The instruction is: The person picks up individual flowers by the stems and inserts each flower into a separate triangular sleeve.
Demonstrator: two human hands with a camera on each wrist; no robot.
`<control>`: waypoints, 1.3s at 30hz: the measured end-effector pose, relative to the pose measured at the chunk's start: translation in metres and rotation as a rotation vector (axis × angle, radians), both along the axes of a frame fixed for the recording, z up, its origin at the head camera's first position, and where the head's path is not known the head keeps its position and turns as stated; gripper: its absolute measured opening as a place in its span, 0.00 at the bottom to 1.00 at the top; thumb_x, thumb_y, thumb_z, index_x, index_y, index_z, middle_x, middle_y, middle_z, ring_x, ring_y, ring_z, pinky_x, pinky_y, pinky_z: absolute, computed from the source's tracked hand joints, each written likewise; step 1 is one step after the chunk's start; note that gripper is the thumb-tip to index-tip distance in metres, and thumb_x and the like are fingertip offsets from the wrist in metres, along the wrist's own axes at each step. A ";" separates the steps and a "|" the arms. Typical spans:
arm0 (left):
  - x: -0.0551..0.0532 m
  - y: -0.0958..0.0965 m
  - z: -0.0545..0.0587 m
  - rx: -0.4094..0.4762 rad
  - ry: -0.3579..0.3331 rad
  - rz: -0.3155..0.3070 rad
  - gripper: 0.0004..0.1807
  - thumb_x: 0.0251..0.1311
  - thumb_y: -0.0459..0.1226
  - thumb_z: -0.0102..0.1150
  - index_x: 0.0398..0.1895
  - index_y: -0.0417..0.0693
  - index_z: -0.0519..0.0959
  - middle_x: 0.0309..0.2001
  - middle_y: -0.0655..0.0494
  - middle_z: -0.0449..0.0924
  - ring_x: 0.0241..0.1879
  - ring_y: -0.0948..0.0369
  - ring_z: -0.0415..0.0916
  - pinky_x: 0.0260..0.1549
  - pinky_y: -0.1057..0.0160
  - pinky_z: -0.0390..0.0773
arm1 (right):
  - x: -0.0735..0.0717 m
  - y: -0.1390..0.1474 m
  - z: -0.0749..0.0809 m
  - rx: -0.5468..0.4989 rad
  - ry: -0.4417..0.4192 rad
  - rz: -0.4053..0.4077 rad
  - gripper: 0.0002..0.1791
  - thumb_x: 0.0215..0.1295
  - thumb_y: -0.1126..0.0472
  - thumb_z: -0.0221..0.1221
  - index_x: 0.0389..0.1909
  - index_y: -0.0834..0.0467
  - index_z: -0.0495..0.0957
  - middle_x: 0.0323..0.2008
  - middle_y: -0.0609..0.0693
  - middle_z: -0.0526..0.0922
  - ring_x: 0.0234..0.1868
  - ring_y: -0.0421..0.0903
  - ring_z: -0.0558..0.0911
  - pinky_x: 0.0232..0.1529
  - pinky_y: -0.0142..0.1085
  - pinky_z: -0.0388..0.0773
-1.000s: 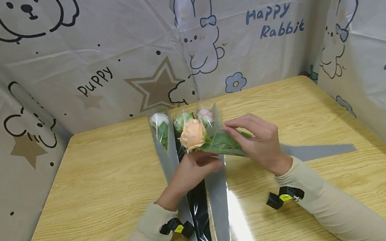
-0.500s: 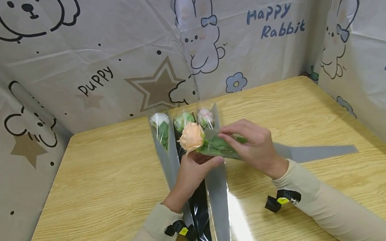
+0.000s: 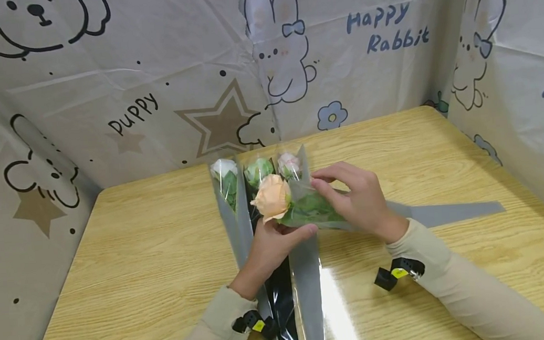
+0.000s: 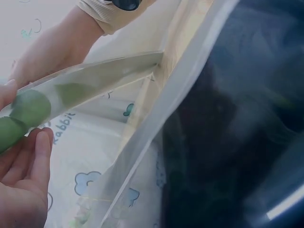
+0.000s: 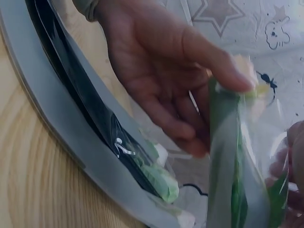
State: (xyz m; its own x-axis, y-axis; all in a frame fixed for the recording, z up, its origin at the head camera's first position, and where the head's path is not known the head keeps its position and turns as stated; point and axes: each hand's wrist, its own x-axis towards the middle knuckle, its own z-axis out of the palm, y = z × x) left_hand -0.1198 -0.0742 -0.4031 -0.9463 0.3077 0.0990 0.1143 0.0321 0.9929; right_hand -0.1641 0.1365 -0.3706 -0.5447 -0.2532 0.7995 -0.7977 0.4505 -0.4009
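Note:
A peach artificial rose (image 3: 272,197) with green leaves lies crosswise in a clear-and-grey wrapping sleeve (image 3: 455,215), its flower head pointing left. My left hand (image 3: 274,248) holds it from below, just under the bloom. In the right wrist view the left thumb (image 5: 232,76) lies over the sleeve's edge, with the fingers behind. My right hand (image 3: 361,200) pinches the upper edge of the sleeve near the leaves. In the left wrist view, the leaves (image 4: 31,107) show through the film between both hands.
Under the hands, side by side on the wooden table (image 3: 155,262), lie a wrapped white rose (image 3: 224,169), a green one (image 3: 259,170) in black wrap and a pale pink one (image 3: 289,163). A printed cloth (image 3: 150,57) stands around the table's back and sides.
The peach rose's head has sunk slightly towards the left hand. The left hand has shifted a little right, and the right hand has moved slightly left along the sleeve.

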 end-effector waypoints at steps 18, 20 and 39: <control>-0.004 -0.001 -0.001 -0.052 0.092 -0.101 0.38 0.59 0.35 0.75 0.71 0.56 0.68 0.67 0.56 0.74 0.65 0.60 0.76 0.64 0.64 0.79 | -0.006 0.013 0.006 0.162 -0.573 0.012 0.13 0.76 0.55 0.60 0.50 0.57 0.89 0.48 0.52 0.92 0.48 0.49 0.90 0.50 0.47 0.87; -0.006 -0.001 -0.001 -0.063 0.143 -0.107 0.40 0.59 0.35 0.75 0.73 0.57 0.67 0.68 0.58 0.74 0.67 0.59 0.75 0.66 0.63 0.77 | -0.005 0.013 0.007 0.153 -0.578 0.018 0.12 0.76 0.56 0.61 0.47 0.56 0.89 0.46 0.51 0.92 0.46 0.48 0.90 0.50 0.46 0.88; -0.010 -0.008 -0.004 -0.129 0.045 0.025 0.32 0.56 0.34 0.76 0.64 0.52 0.74 0.59 0.52 0.80 0.55 0.65 0.79 0.52 0.65 0.82 | 0.001 0.019 0.018 0.116 -0.470 0.086 0.05 0.69 0.60 0.67 0.41 0.51 0.90 0.38 0.45 0.91 0.36 0.36 0.85 0.39 0.29 0.84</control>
State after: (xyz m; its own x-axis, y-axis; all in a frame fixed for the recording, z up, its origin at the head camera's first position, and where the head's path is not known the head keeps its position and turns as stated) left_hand -0.1299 -0.0819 -0.4070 -0.9494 0.2968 0.1026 0.1562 0.1629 0.9742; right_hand -0.1634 0.1558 -0.3522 -0.8131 -0.3858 0.4359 -0.5786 0.4539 -0.6776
